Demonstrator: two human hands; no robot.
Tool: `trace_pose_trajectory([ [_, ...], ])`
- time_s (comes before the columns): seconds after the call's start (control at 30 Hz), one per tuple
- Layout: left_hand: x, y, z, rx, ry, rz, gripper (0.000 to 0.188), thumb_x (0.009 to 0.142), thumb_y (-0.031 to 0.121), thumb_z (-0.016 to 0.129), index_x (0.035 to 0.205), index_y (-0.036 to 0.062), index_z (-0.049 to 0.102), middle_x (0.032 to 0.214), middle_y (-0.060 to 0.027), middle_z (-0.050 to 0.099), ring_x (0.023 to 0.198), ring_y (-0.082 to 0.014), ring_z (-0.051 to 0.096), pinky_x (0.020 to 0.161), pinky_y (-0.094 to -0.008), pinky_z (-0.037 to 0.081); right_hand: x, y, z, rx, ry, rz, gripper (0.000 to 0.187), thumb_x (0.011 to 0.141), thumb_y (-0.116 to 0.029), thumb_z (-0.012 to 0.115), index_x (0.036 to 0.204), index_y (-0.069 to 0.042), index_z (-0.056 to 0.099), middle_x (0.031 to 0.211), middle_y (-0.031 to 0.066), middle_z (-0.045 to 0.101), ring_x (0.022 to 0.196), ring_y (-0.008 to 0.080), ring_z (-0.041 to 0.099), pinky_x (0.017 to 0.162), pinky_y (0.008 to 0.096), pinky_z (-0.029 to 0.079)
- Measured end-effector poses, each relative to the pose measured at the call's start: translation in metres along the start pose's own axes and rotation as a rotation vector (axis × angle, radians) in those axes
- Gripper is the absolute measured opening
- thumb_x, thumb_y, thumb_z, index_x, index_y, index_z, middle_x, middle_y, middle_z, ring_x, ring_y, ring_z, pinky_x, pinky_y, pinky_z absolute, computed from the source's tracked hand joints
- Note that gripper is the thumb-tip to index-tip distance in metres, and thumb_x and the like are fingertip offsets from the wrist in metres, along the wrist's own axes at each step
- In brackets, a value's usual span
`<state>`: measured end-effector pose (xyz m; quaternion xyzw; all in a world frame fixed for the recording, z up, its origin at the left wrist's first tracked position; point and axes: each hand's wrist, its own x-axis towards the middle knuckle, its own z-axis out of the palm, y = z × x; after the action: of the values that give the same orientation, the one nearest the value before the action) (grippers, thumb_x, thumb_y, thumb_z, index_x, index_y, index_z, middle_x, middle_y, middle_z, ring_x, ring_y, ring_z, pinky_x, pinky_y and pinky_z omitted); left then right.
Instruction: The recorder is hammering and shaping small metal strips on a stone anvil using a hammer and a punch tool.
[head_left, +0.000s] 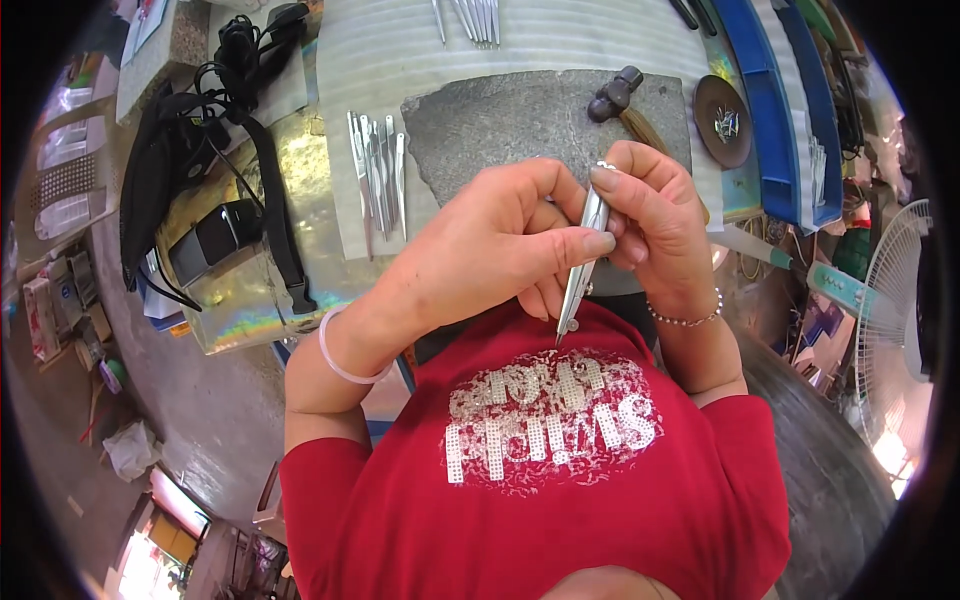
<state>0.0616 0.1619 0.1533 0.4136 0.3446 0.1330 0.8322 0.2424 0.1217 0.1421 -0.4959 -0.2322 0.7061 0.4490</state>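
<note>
Both my hands are over the near edge of a grey stone slab (480, 120). My left hand (520, 225) is closed around a slim silver metal tool (582, 275), with the thumb pressed along it. The tool tapers to a point toward my red shirt and has a small round stud near that end. I cannot make out its exact kind. My right hand (655, 215) pinches at its far end with thumb and forefinger; a small shiny bit shows at those fingertips. Several slender silver metal pieces (380, 175) lie side by side left of the slab.
A hammer (617, 95) with a wooden handle rests on the slab, beside my right hand. Right of it are a brown round dish (722, 122) with small bits, a blue tray (775, 110) and a fan (890, 300). A black strap (270, 215) and a dark device (215, 240) lie left.
</note>
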Motion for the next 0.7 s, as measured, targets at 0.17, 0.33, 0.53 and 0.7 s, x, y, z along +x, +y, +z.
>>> trace_pose_trajectory([
  [0.17,0.0,0.004,0.001,0.028,-0.058,-0.002,0.024,0.086,0.017,0.068,0.09,0.0006,0.051,0.061,-0.0024,0.059,0.048,-0.0068,0.057,0.041,-0.0178,0.044,-0.008,0.003,0.0,0.067,-0.004,-0.043,0.013,0.088,-0.012,0.062,0.078,-0.007,0.054,0.06,0.0003,0.055,0.039,0.0025,0.039,0.035,0.0169,0.029],
  [0.33,-0.005,0.01,0.006,0.057,-0.118,0.012,0.023,0.085,0.014,0.068,0.086,0.0026,0.048,0.06,-0.0011,0.057,0.049,-0.0064,0.057,0.042,-0.0177,0.043,-0.021,0.005,0.003,0.034,0.015,-0.178,0.01,0.089,-0.01,0.06,0.082,-0.006,0.053,0.06,0.0012,0.055,0.039,0.0036,0.041,0.035,0.0171,0.029],
  [0.53,-0.003,0.01,0.012,0.184,-0.159,0.041,0.022,0.087,0.012,0.065,0.082,0.0028,0.045,0.059,-0.0005,0.055,0.05,-0.0062,0.057,0.043,-0.0179,0.043,-0.034,0.011,0.003,-0.001,0.089,-0.267,0.01,0.089,-0.008,0.06,0.083,-0.004,0.052,0.061,0.0026,0.056,0.04,0.004,0.042,0.035,0.0175,0.03],
  [0.7,0.002,0.012,0.014,0.19,-0.151,-0.011,0.02,0.089,0.013,0.063,0.084,0.0017,0.048,0.059,-0.0014,0.056,0.05,-0.0069,0.058,0.042,-0.0179,0.044,-0.03,0.013,-0.002,0.12,0.093,-0.202,0.011,0.089,-0.008,0.059,0.081,-0.005,0.052,0.06,0.0024,0.055,0.04,0.0038,0.04,0.035,0.0172,0.03],
])
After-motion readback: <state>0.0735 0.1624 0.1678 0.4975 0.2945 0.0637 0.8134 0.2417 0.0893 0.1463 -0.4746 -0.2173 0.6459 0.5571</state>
